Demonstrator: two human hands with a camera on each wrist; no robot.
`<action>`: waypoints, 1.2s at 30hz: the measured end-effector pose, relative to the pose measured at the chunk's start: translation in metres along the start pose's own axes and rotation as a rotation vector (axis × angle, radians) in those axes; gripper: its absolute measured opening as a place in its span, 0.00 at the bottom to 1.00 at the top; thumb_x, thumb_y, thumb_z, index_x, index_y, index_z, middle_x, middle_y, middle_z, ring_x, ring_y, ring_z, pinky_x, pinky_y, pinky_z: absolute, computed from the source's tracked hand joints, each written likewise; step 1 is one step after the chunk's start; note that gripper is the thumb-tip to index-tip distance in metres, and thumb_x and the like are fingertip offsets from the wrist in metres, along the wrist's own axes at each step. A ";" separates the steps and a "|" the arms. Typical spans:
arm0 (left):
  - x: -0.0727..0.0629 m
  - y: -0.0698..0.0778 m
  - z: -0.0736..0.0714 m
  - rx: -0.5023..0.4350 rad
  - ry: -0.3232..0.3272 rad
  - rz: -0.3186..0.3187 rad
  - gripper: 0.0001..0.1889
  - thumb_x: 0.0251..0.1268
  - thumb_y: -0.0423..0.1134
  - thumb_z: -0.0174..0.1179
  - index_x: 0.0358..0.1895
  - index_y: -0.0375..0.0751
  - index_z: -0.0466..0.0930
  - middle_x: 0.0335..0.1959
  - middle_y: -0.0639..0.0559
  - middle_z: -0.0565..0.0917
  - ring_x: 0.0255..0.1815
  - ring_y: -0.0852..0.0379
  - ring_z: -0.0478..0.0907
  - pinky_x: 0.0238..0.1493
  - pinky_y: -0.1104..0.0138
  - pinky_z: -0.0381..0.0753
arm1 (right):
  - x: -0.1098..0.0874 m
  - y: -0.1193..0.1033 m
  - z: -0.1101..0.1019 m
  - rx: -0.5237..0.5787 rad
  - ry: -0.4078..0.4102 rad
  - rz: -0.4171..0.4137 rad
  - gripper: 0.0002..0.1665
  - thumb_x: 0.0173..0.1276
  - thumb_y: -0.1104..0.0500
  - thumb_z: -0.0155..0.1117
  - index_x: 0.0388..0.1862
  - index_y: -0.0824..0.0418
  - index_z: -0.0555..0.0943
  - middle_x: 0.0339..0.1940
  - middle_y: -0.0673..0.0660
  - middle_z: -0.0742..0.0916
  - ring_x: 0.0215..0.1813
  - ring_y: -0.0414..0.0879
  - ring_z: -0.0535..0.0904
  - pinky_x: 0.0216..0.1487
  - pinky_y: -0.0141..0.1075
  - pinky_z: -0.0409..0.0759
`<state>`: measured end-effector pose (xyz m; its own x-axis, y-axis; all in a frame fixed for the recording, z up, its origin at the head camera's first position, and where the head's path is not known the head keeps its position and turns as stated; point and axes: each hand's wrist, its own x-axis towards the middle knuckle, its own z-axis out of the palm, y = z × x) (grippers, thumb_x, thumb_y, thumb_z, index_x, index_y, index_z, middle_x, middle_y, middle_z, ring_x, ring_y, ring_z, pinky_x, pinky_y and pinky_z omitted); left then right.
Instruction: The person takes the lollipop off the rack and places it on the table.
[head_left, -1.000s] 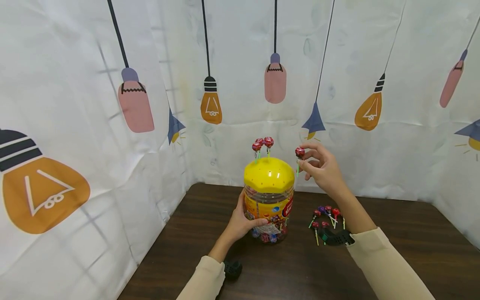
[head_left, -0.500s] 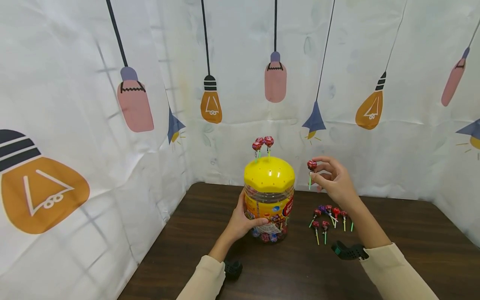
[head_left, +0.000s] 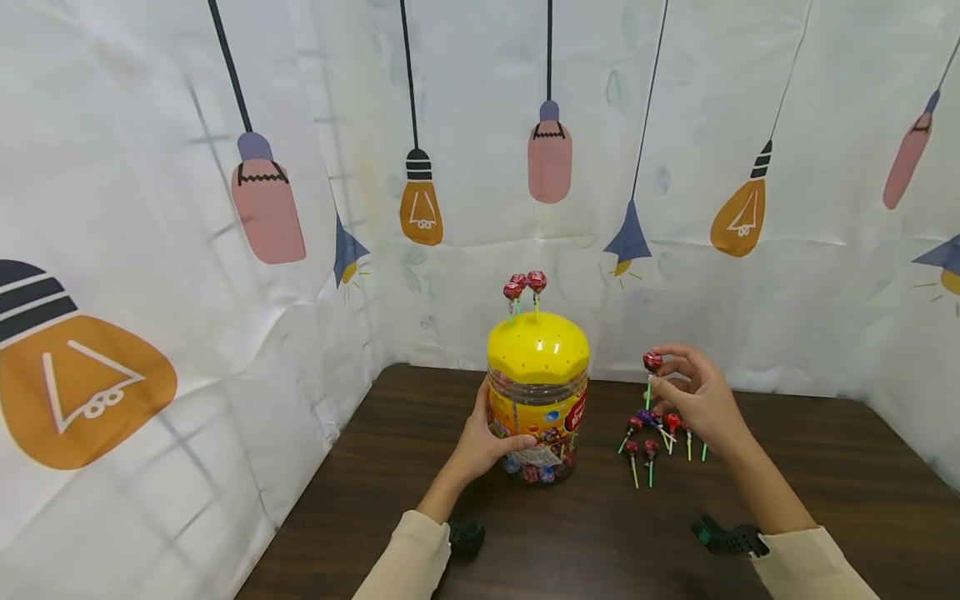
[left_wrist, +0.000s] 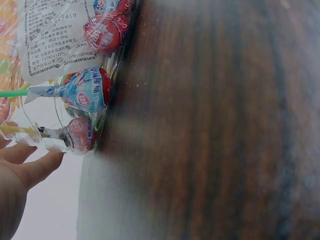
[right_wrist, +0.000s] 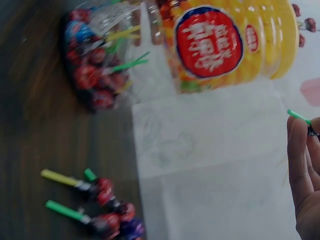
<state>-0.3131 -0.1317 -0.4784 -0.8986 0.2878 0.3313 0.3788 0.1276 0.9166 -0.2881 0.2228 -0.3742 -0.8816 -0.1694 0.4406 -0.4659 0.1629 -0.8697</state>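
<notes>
Around jar (head_left: 536, 400), left hand (head_left: 480, 443); around lollipop (head_left: 652, 362), right hand (head_left: 699, 392); white label (left_wrist: 56, 40) legible only from left wrist

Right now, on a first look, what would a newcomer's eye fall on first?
The bright yellow lid at centre strikes first, with three lollipops standing in it and the left hand gripping the jar beneath. To its right, the right hand pinches another lollipop, with loose ones lying nearby on the dark table. Colourful lamps are printed on the white backdrop.
</notes>
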 end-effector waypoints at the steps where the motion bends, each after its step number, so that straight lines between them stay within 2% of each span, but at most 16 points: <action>1: 0.000 0.000 0.000 0.001 0.001 -0.003 0.61 0.55 0.56 0.77 0.81 0.77 0.35 0.78 0.57 0.65 0.76 0.52 0.68 0.74 0.46 0.71 | -0.003 0.003 -0.001 0.004 -0.002 0.009 0.25 0.74 0.70 0.61 0.67 0.57 0.73 0.39 0.47 0.80 0.31 0.46 0.86 0.32 0.41 0.89; 10: 0.000 0.000 0.000 0.013 0.006 -0.008 0.61 0.55 0.55 0.77 0.81 0.77 0.35 0.79 0.57 0.63 0.78 0.51 0.65 0.76 0.43 0.67 | -0.031 0.030 -0.009 -0.084 0.016 0.108 0.24 0.75 0.62 0.64 0.67 0.57 0.72 0.40 0.47 0.80 0.35 0.40 0.86 0.35 0.40 0.90; 20: 0.000 0.002 0.000 0.013 0.006 0.002 0.60 0.56 0.55 0.77 0.81 0.77 0.36 0.78 0.58 0.63 0.77 0.52 0.66 0.76 0.45 0.68 | -0.050 0.061 -0.018 -0.077 0.018 0.218 0.25 0.74 0.66 0.63 0.67 0.63 0.68 0.38 0.54 0.80 0.33 0.46 0.86 0.36 0.45 0.89; 29: 0.000 0.004 0.000 0.026 0.013 -0.004 0.60 0.56 0.55 0.77 0.81 0.77 0.36 0.79 0.57 0.63 0.77 0.51 0.66 0.77 0.44 0.67 | -0.057 0.087 -0.021 -0.149 -0.010 0.304 0.27 0.75 0.62 0.64 0.68 0.65 0.67 0.43 0.65 0.83 0.37 0.48 0.88 0.36 0.43 0.89; 36: 0.000 0.003 0.000 0.033 0.017 -0.008 0.60 0.57 0.56 0.76 0.81 0.76 0.36 0.78 0.56 0.64 0.77 0.50 0.67 0.77 0.43 0.66 | -0.059 0.097 -0.023 -0.163 -0.067 0.338 0.25 0.75 0.65 0.63 0.66 0.67 0.67 0.41 0.65 0.83 0.36 0.48 0.88 0.35 0.42 0.89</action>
<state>-0.3118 -0.1309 -0.4758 -0.9051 0.2705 0.3281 0.3786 0.1614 0.9114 -0.2828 0.2707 -0.4791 -0.9832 -0.1422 0.1140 -0.1598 0.3721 -0.9143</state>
